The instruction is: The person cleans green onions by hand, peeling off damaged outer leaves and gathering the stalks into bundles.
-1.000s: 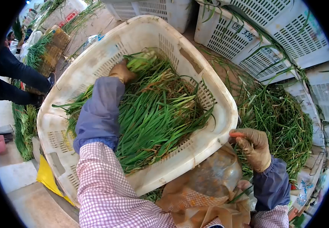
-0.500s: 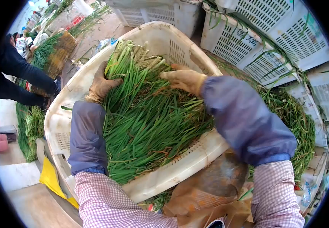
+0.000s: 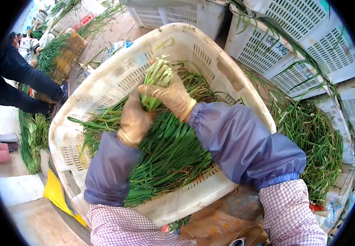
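Observation:
Both my hands wear tan gloves and close round a bunch of garlic chives (image 3: 159, 74), its pale stem ends pointing up and away from me. My left hand (image 3: 137, 117) wraps the bunch from the left and below. From the right, my right hand (image 3: 171, 96) grips it just under the stem ends, its fingers across the front. Beneath them, a white plastic crate (image 3: 243, 92) holds more loose chives (image 3: 173, 151), their green leaves toward me and some brown bits among them. My forearms hide part of the crate's near side.
White slatted crates (image 3: 263, 49) stand at the upper right. A heap of loose green leaves (image 3: 308, 143) lies on the right. At left are another person's dark-trousered legs (image 3: 30, 86), bundled chives (image 3: 34, 139) and a yellow sheet (image 3: 56, 190).
My hands have come together and gathered a bunch of chives, lifting its stem ends above the pile. The crate's far part, covered by stems before, now shows more bare wall.

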The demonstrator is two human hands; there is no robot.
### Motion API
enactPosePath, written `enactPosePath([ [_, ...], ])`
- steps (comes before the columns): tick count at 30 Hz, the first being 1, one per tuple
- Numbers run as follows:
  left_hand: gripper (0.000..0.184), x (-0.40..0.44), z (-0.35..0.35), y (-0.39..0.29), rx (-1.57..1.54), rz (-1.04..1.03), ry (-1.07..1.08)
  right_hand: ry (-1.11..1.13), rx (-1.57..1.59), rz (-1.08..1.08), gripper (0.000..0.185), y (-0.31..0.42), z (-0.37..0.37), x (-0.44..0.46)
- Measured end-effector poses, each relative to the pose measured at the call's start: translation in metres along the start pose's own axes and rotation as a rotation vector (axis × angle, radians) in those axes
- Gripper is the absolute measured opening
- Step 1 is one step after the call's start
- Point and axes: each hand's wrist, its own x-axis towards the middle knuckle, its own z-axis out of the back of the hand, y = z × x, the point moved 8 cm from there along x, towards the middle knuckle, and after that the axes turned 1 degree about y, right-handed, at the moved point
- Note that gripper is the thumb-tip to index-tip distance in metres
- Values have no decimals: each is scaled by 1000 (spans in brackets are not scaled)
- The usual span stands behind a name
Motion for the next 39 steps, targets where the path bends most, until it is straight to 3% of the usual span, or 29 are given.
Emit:
enactPosePath([
  [2,62,-26,3,-15,-80,-210,-179,6,-151,79,67,7,-15,-7],
  [3,57,-35,-1,-10,-144,-220,-185,55,-239,101,64,9,-26,-13],
  [4,57,-42,-9,6,-308,-215,-195,102,-328,124,62,10,-36,-18],
  [5,57,-49,-15,20,-699,-30,-225,102,-375,108,55,0,-40,-22],
  [6,57,-61,-14,20,-607,-67,-190,84,-545,206,47,0,-46,-27],
  [10,56,-85,-1,17,-318,-27,-91,151,-479,83,36,-17,-56,-30],
  [12,56,-93,14,-19,-206,38,-92,126,-255,-15,31,-17,-59,-26],
  [13,56,-108,22,-43,8,-163,-196,106,-43,-37,24,-7,-54,-26],
  [14,56,-124,26,-63,228,-363,-293,0,-150,-32,21,-7,-41,-18],
  [15,46,-129,8,-70,94,-537,-108,-113,-32,-27,20,-6,-33,-12],
  [16,35,-131,-20,-77,199,-548,69,-112,-51,67,19,7,-26,-13],
  [17,33,-134,-40,-73,200,-672,-25,-125,-220,15,17,5,-21,-10],
  [20,41,-102,-73,-48,323,-565,11,-23,-498,181,17,37,-35,-25],
  [22,45,-83,-82,-32,337,-501,22,-31,-403,12,18,82,-32,-51],
  [25,50,-68,-87,-4,335,-412,52,-122,-360,19,32,182,1,-88],
  [27,54,-65,-89,17,314,-345,79,-85,-397,165,31,268,13,-135],
  [29,58,-62,-89,56,282,-254,112,108,-318,345,29,334,27,-170],
  [31,61,-53,-96,76,212,-195,190,-9,-1016,619,24,424,51,-244],
  [32,63,-54,-95,106,194,-166,209,-269,-1680,708,21,438,80,-263],
  [34,75,-48,-77,48,232,75,542,-590,-851,458,16,493,161,-314],
  [36,65,-56,-51,31,516,91,714,-470,-746,658,17,508,128,-346],
  [38,44,-41,-38,23,836,9,788,-656,-703,665,14,522,118,-374],
  [39,37,-35,-33,-5,846,95,810,-700,-884,647,10,537,143,-383],
])
